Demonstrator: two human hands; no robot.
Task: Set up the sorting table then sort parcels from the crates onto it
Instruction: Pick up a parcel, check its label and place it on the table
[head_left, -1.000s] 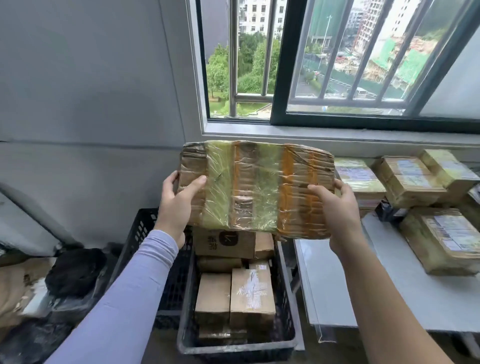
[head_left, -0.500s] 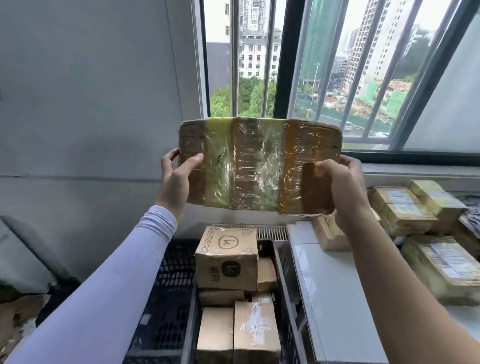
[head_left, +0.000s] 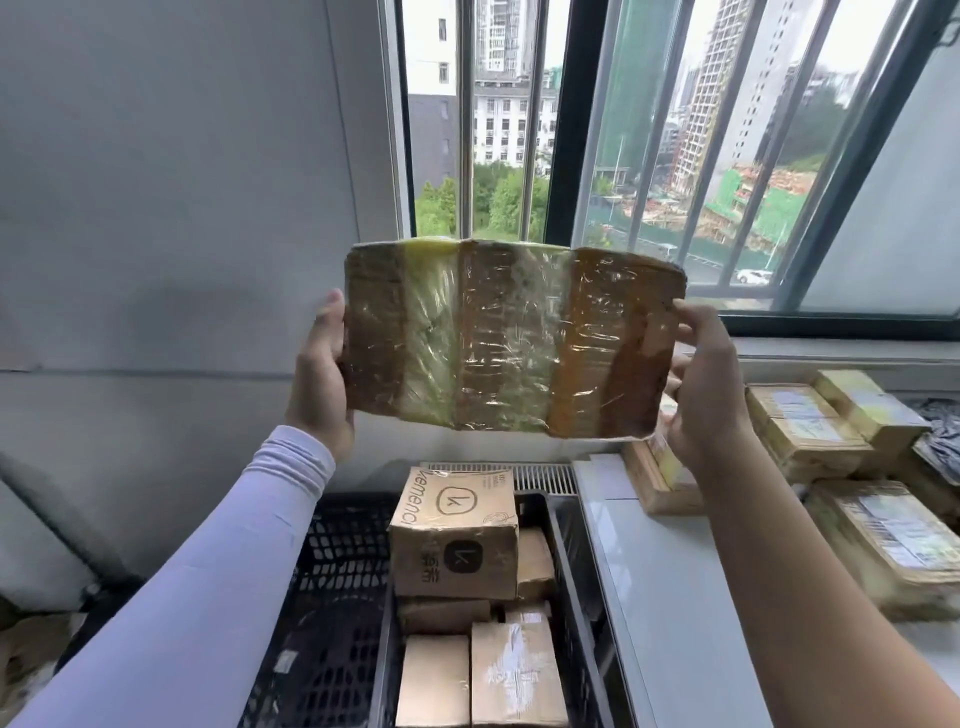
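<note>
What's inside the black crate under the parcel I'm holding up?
The black crate holds cardboard boxes: a logo-printed box on top, a taped box nearer. Anything beneath them is hidden.

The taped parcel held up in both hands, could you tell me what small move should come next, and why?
Probably carry the parcel rightward and lower it onto the bare near part of the white table. The left hand and right hand hold its ends above the crate, and sorted parcels already lie at the table's far side.

Both arms raised forward, left grip (head_left: 319, 371) and right grip (head_left: 704, 382) clasping opposite edges.
</note>
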